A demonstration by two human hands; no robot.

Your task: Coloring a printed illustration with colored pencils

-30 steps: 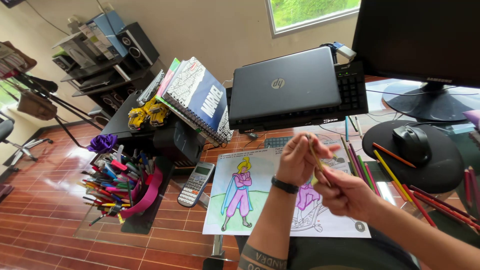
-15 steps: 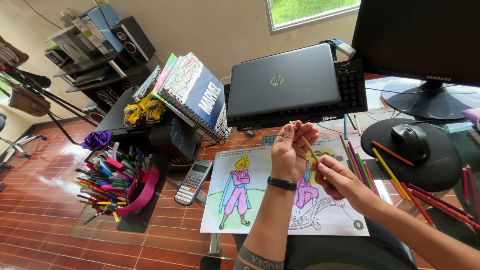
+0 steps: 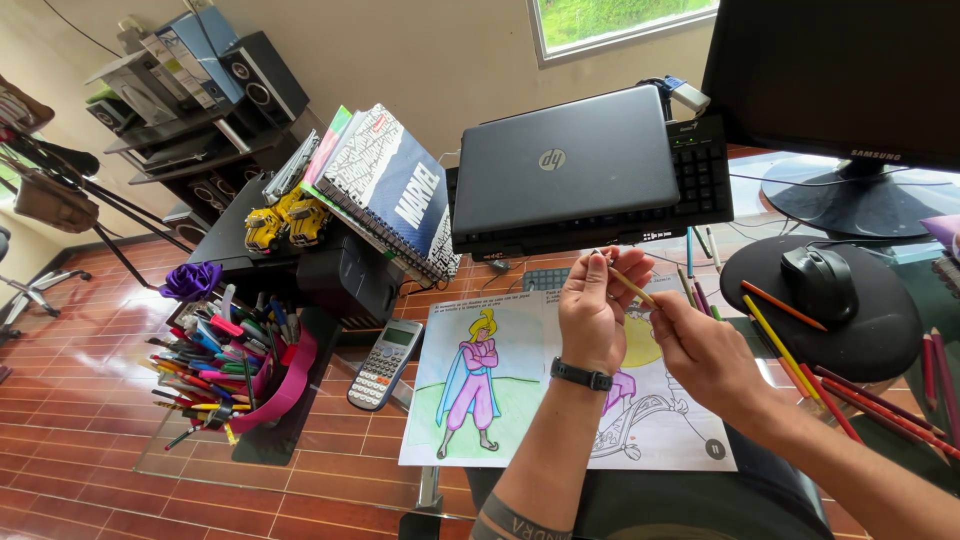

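My left hand (image 3: 593, 308), with a black band on the wrist, is raised over the colouring page (image 3: 500, 385) and pinches the upper end of a yellow-brown coloured pencil (image 3: 632, 284). My right hand (image 3: 700, 350) grips the same pencil lower down, fingers closed round it. Both hands hover above the right half of the page, which shows a partly coloured figure in pink and blue on green ground. The pencil's tip is hidden between the fingers.
Several loose coloured pencils (image 3: 780, 345) lie right of the page, beside a round black mouse pad (image 3: 880, 330) with a mouse (image 3: 818, 282). Behind are a closed laptop (image 3: 565, 160) on a keyboard, a monitor (image 3: 830, 70), notebooks (image 3: 385, 185), a calculator (image 3: 378, 366) and a pink pen holder (image 3: 235, 365).
Both hands have stayed together on the pencil and shifted slightly. The pencil has tilted from steep to flatter, its upper end now at the left fingertips. The view has shifted a little.
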